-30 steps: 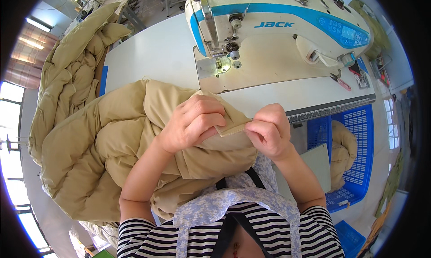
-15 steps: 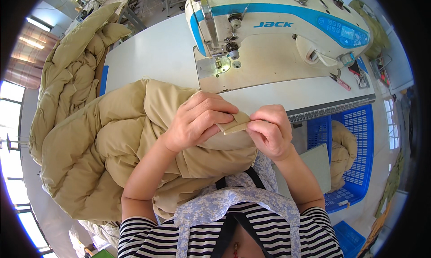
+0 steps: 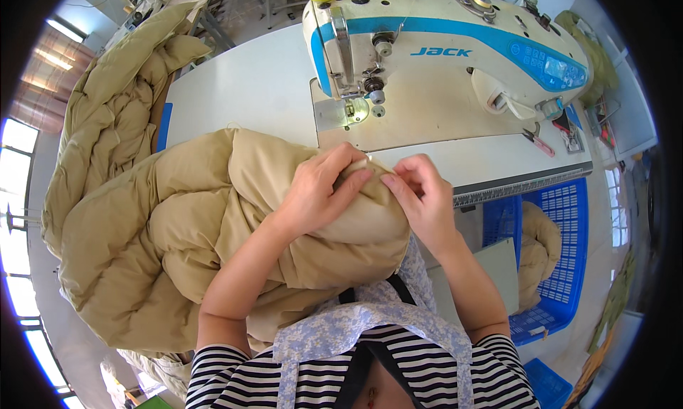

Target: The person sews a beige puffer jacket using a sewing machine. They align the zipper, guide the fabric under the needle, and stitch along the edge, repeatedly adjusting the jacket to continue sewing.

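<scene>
A puffy tan quilted garment [image 3: 192, 224] spreads over the near edge of the sewing table and across my lap. My left hand [image 3: 324, 185] pinches its upper right edge between thumb and fingers. Close beside it, my right hand [image 3: 420, 192] grips the same edge, thumb and forefinger pressed on the cloth. Between the two hands a narrow pale strip of the edge shows, folded over. Just beyond them stands a white and blue sewing machine [image 3: 441, 53], its lamp lit at the needle plate [image 3: 348, 114]. The cloth lies apart from the needle.
More tan quilted cloth [image 3: 117, 110] is heaped at the far left. Pink-handled snips [image 3: 538, 140] lie on the table's right side. Below the table edge, a blue plastic basket [image 3: 569, 267] holds a tan padded piece [image 3: 535, 249]. A second blue bin [image 3: 548, 384] sits lower right.
Both hands have turned the cloth edge: the flat folded flap that stuck out between them is now rolled up and away. My right hand has shifted slightly left and up.
</scene>
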